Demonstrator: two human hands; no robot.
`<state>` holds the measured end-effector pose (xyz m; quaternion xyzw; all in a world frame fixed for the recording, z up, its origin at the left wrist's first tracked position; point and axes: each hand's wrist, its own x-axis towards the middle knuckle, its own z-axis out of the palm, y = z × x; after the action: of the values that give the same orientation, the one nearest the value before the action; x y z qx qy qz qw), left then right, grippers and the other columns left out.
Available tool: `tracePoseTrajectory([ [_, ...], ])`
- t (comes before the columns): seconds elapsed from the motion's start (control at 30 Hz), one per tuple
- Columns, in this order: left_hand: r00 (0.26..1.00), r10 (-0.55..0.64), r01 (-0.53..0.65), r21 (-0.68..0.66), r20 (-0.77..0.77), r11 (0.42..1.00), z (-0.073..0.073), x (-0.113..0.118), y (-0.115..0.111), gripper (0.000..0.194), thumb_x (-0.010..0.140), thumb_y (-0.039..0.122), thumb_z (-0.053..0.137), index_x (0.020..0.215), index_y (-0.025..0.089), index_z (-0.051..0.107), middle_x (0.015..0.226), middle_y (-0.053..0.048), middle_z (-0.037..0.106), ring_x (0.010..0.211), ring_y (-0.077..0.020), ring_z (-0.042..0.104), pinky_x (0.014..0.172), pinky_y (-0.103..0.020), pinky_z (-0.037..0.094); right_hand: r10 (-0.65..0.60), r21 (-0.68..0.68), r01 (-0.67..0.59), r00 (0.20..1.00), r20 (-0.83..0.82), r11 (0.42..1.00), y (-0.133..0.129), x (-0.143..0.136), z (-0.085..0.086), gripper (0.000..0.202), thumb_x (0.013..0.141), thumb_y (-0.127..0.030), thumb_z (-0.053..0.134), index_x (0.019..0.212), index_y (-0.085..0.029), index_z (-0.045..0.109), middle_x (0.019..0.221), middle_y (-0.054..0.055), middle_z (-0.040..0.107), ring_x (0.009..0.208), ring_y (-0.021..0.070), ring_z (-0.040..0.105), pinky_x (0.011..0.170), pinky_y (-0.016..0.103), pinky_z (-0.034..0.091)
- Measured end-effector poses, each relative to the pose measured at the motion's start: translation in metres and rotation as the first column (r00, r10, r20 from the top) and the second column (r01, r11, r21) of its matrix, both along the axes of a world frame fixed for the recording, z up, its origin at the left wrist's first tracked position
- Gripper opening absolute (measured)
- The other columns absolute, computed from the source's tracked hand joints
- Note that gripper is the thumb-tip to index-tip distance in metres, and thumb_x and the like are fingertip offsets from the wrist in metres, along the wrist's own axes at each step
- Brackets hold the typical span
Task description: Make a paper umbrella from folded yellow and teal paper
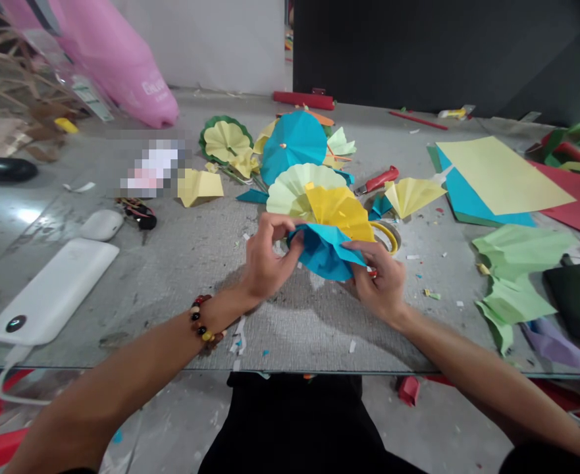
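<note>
At the left of the frame, a white power bank (52, 289) lies on the grey table (171, 263), well apart from the hands. Just left of centre is the left hand (271, 257), its thumb and fingers pinching the left end of a creased piece of blue paper (326, 253). The blue paper sits at the middle of the frame, directly between the two hands; its long axis runs across the picture from hand to hand, dipping slightly toward the right. Neither hand is nearer to it, since each grips one end. Above it in the picture, partly covered by it, is a yellow pleated paper fan (342, 209), with a pale green scalloped paper (299, 187) farther up. Right of centre, the right hand (381, 280) closes on the right end, thumb below and fingers on top; whether its fingers reach inside the folds I cannot tell. A roll of tape (392, 236) lies just above that hand. Toward the right edge are flat coloured sheets (504, 174), well apart from both hands.
</note>
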<state>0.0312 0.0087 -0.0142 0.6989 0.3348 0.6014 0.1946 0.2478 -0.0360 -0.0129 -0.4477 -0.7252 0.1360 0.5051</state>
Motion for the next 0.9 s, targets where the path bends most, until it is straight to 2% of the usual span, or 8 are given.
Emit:
tracePoseTrajectory([
  [0.1,0.986,0.033,-0.015,0.111,-0.166,0.994,0.004,-0.002,0.002,0.042,0.094,0.014,0.066,0.132,0.023,0.051,0.119,-0.008,0.070,0.111,-0.0176,0.071,0.095,-0.033,0.062,0.055,0.056,-0.060,0.995,0.086,0.997,0.001,0.000,0.001,0.028,0.088,-0.012,0.061,0.109,-0.029,0.071,0.079,-0.002,0.067,0.066,0.0123,0.062,0.059,0.025,0.054],
  [0.2,0.911,0.018,0.080,0.219,-0.412,0.972,0.008,-0.007,0.001,0.034,0.093,0.017,0.067,0.127,0.025,0.062,0.130,-0.011,0.062,0.123,-0.0245,0.064,0.101,-0.041,0.059,0.105,0.138,-0.131,0.978,0.180,0.982,0.001,-0.002,0.002,0.032,0.086,-0.008,0.059,0.108,-0.028,0.070,0.080,-0.003,0.070,0.070,0.0132,0.065,0.071,0.031,0.058],
  [0.27,0.879,-0.013,0.131,0.214,-0.477,0.968,0.009,-0.009,0.000,0.031,0.095,0.019,0.065,0.125,0.026,0.065,0.131,-0.011,0.062,0.123,-0.0256,0.064,0.097,-0.041,0.060,0.125,0.188,-0.171,0.965,0.231,0.967,0.001,-0.003,0.003,0.035,0.085,-0.007,0.061,0.110,-0.029,0.068,0.079,-0.004,0.072,0.076,0.0153,0.069,0.080,0.034,0.058],
  [0.33,0.886,-0.042,0.146,0.192,-0.462,0.970,0.009,-0.009,-0.001,0.031,0.097,0.018,0.060,0.126,0.026,0.065,0.129,-0.010,0.065,0.121,-0.0241,0.065,0.097,-0.039,0.060,0.122,0.215,-0.177,0.961,0.248,0.960,0.001,-0.003,0.004,0.038,0.084,-0.007,0.063,0.114,-0.030,0.067,0.072,-0.005,0.069,0.078,0.0166,0.071,0.082,0.035,0.058],
  [0.53,0.958,-0.150,0.180,0.102,-0.245,0.978,0.007,-0.009,0.000,0.033,0.098,0.012,0.054,0.128,0.022,0.063,0.124,-0.008,0.073,0.120,-0.0189,0.068,0.104,-0.035,0.057,0.052,0.246,-0.101,0.979,0.198,0.964,0.001,-0.005,0.008,0.040,0.086,-0.010,0.067,0.120,-0.030,0.064,0.059,-0.010,0.056,0.058,0.0129,0.059,0.076,0.034,0.056],
  [0.67,0.979,-0.126,0.128,0.002,-0.163,0.992,0.007,-0.009,0.001,0.031,0.095,0.012,0.055,0.122,0.023,0.066,0.121,-0.007,0.075,0.115,-0.0188,0.071,0.101,-0.034,0.057,-0.003,0.298,-0.052,0.984,0.181,0.953,0.001,-0.006,0.011,0.034,0.085,-0.011,0.068,0.115,-0.028,0.065,0.064,-0.008,0.057,0.057,0.0126,0.057,0.069,0.032,0.052],
  [0.9,0.986,-0.090,0.091,0.000,-0.142,0.996,0.008,-0.009,-0.001,0.029,0.093,0.015,0.057,0.119,0.023,0.066,0.117,-0.005,0.076,0.109,-0.0179,0.072,0.095,-0.031,0.058,-0.017,0.317,-0.042,0.983,0.181,0.947,0.002,-0.004,0.012,0.031,0.085,-0.012,0.068,0.112,-0.028,0.066,0.069,-0.004,0.059,0.061,0.0148,0.057,0.064,0.032,0.048],
])
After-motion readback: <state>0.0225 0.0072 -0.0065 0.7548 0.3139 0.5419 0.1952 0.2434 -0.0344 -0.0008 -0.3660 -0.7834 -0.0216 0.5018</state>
